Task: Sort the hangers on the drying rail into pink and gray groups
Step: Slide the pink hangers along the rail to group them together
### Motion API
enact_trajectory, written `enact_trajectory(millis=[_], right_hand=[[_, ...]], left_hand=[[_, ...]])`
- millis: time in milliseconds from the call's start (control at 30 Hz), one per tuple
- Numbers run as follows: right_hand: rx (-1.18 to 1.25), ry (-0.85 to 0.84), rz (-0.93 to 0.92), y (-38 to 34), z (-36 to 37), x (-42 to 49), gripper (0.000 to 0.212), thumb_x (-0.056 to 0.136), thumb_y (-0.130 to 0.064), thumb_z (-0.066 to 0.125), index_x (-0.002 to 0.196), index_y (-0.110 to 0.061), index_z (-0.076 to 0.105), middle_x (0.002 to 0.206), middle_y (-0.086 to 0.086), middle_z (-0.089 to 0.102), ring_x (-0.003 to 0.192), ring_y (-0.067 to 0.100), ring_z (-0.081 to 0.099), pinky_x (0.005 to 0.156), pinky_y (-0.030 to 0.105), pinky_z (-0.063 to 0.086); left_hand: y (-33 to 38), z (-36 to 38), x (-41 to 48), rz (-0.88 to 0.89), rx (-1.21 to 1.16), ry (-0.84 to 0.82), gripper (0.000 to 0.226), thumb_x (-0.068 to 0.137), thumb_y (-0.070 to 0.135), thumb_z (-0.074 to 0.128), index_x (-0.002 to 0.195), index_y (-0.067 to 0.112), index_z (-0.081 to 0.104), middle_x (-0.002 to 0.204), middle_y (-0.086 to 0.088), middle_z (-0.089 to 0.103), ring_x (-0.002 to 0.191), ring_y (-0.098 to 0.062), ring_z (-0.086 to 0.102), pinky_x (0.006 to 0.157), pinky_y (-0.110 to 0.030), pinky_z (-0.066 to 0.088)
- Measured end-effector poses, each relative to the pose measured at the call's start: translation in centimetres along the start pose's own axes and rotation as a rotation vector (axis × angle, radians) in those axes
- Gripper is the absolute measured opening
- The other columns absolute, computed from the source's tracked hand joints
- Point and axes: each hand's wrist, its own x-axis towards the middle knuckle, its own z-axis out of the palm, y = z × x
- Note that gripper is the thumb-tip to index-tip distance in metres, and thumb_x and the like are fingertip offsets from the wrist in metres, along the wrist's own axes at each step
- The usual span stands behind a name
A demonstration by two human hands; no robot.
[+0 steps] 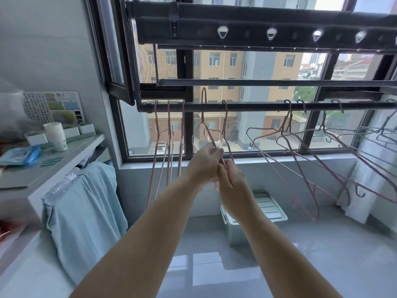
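A dark drying rail (257,105) runs across the window. At its left end hang three pink hangers (169,147), seen edge-on. In the middle, my left hand (204,162) grips a pink hanger (203,117) whose hook is lifted above the rail. My right hand (232,186) is closed on a second pink hanger (225,125), its hook over the rail. To the right hang more pink hangers (287,147) mixed with a gray hanger (335,138), and several gray hangers (384,134) bunch at the far right.
A shelf unit (64,155) with a white cup (56,136) and boxes stands on the left, blue cloth (86,211) draped from it. A pale green bin (251,216) sits on the tiled floor below. White fabric (369,179) hangs at right. An upper rack bar (257,33) is overhead.
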Motion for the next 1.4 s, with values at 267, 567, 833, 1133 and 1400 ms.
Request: enact_trajectory(millis=[267, 567, 833, 1133, 1400], right_hand=[[0.096, -0.040, 0.163, 0.7, 1.8, 2.4, 0.028, 0.096, -0.012, 0.030, 0.081, -0.007, 0.053, 0.086, 0.022, 0.063, 0.087, 0.034, 0.060, 0.083, 0.047, 0.047], [0.068, -0.165, 0.360, 7.3, 0.9, -9.7, 0.034, 0.098, -0.018, 0.031, 0.069, -0.017, 0.049, 0.056, -0.005, 0.045, 0.057, 0.011, 0.044, 0.062, 0.030, 0.036], [0.353, 0.041, 0.723, 11.8, -8.0, -13.7, 0.031, 0.096, -0.015, 0.042, 0.089, -0.002, 0.070, 0.041, -0.009, 0.025, 0.040, 0.008, 0.032, 0.066, 0.024, 0.053], [0.639, 0.078, 0.845, 16.7, -17.4, -15.0, 0.033, 0.093, -0.020, 0.045, 0.085, -0.004, 0.072, 0.047, -0.006, 0.025, 0.044, 0.011, 0.036, 0.072, 0.030, 0.055], [-0.340, -0.170, 0.527, 19.2, -11.8, -17.0, 0.052, 0.083, -0.001, 0.060, 0.131, -0.015, 0.046, 0.137, 0.013, 0.042, 0.130, 0.026, 0.031, 0.112, 0.038, 0.022]], left_hand=[[-0.5, -0.5, 1.9, -0.153, -0.065, 0.042, 0.024, 0.097, 0.017, 0.037, 0.076, 0.013, 0.047, 0.046, -0.002, 0.043, 0.032, -0.010, 0.037, 0.032, -0.012, 0.026], [-10.4, 5.2, -1.8, -0.304, 0.271, 0.008, 0.040, 0.094, 0.029, 0.040, 0.124, 0.003, 0.045, 0.124, -0.018, 0.052, 0.110, -0.031, 0.051, 0.092, -0.031, 0.041], [-18.5, 2.3, -4.5, -0.396, 0.418, 0.031, 0.072, 0.090, 0.022, 0.052, 0.146, 0.012, 0.007, 0.153, -0.017, 0.016, 0.141, -0.027, 0.019, 0.113, -0.033, 0.017], [-20.6, -2.0, -8.8, -0.262, 0.455, -0.138, 0.015, 0.092, 0.010, 0.049, 0.088, 0.019, 0.061, 0.077, -0.001, 0.061, 0.076, -0.021, 0.055, 0.074, -0.027, 0.042], [-20.0, -1.9, -13.1, -0.330, 0.561, -0.129, 0.019, 0.090, 0.009, 0.050, 0.085, 0.016, 0.066, 0.063, 0.004, 0.054, 0.055, -0.009, 0.042, 0.056, -0.020, 0.035]])
